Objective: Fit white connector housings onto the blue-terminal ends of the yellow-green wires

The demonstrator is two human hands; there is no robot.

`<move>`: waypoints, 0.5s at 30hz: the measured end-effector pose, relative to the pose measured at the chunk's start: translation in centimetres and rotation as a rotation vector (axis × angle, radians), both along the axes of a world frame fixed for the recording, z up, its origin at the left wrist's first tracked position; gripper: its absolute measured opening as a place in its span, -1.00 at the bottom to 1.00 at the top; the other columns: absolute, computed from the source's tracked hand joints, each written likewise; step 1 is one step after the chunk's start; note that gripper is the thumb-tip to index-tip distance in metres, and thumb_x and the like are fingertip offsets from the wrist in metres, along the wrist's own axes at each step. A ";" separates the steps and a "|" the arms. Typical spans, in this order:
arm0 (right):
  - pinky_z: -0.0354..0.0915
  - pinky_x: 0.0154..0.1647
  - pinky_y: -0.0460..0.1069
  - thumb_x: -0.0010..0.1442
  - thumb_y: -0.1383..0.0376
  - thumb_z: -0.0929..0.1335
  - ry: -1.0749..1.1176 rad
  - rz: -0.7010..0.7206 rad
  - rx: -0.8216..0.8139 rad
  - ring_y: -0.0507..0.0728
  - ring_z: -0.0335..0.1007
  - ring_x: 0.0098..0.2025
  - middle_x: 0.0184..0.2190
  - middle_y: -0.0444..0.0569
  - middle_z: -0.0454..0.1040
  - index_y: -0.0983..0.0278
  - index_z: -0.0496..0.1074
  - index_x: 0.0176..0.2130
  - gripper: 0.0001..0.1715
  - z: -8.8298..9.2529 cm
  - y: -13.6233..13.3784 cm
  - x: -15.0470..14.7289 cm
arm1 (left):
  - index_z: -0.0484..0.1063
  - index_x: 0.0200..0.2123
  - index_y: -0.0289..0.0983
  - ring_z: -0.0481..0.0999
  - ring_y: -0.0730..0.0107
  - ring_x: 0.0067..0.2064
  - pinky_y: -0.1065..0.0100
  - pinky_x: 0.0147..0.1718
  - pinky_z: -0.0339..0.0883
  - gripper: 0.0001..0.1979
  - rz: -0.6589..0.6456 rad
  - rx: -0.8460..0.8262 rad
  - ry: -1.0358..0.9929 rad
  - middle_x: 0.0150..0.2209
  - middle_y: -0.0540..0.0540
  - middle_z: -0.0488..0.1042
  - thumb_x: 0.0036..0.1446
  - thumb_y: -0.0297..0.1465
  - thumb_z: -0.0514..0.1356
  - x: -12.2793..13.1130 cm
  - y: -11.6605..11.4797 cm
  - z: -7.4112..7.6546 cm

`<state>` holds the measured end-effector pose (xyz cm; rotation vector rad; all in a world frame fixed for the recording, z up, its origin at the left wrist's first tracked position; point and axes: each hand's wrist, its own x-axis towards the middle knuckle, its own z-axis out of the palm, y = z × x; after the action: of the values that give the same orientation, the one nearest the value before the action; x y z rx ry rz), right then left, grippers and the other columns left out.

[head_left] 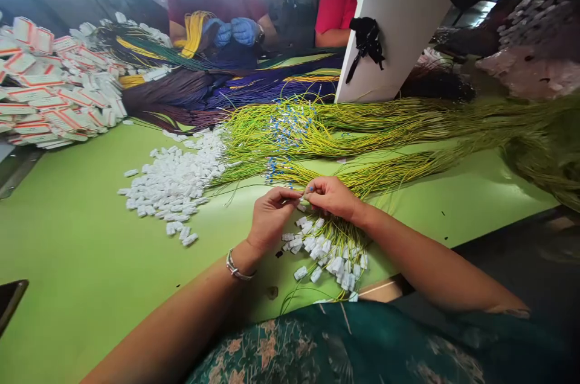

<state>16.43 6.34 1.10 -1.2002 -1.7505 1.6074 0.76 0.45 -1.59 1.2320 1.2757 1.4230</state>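
My left hand (272, 215) is closed in a pinch, thumb and forefinger meeting at a small white connector (301, 206). Against those fingertips, my right hand (333, 197) pinches a thin yellow-green wire; a blue spot shows by its forefinger, and the wire's end is mostly hidden. Just below both hands lies a bunch of wires with white connectors (335, 263) on their ends. To the left is a heap of loose white connectors (176, 172). Yellow-green wires (389, 172) with blue-and-silver tips spread out behind my hands.
Stacked white-and-red packs (49, 88) stand at the far left of the green table (90, 239). Dark purple wire bundles (190, 91) cross behind. A white upright panel (394, 22) rises at the back. Across the table, a person's blue-gloved hands (233, 32) are near yellow wires.
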 end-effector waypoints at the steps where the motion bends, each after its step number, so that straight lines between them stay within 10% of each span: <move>1: 0.11 -0.69 -0.19 -0.01 0.27 0.36 0.028 -0.010 0.030 -0.09 0.20 -0.67 -0.65 -0.17 0.39 0.34 0.36 -0.47 -0.85 -0.1 0.1 0.0 | 0.51 -0.43 -0.26 0.51 0.36 -0.32 0.31 -0.24 0.39 -0.92 -0.024 0.034 0.100 -0.39 -0.07 0.54 -0.03 -0.51 0.23 0.0 -0.3 0.1; 8: 0.08 -0.72 -0.16 -0.05 0.14 0.42 0.131 -0.019 -0.013 -0.12 0.08 -0.71 -0.55 -0.12 0.46 0.36 0.41 -0.35 -0.66 -0.6 0.4 0.3 | 0.49 -0.19 -0.26 0.48 0.32 -0.12 0.28 -0.12 0.39 -0.72 -0.404 0.341 0.737 -0.19 -0.15 0.53 0.12 -0.60 0.05 -0.5 -3.8 2.1; 15: 0.21 -0.67 -0.14 -0.07 0.12 0.43 0.190 0.010 -0.076 -0.08 0.19 -0.66 -0.52 -0.07 0.50 0.35 0.41 -0.36 -0.64 -0.4 0.1 0.4 | 0.52 -0.26 -0.23 0.46 0.21 -0.28 0.26 -0.24 0.32 -0.83 0.224 0.081 1.157 -0.29 -0.10 0.48 0.12 -0.40 0.14 -13.4 -7.9 3.8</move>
<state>16.80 6.44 0.67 -1.0357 -1.5912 1.7468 -12.60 -7.41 2.19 2.1470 2.1542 0.8431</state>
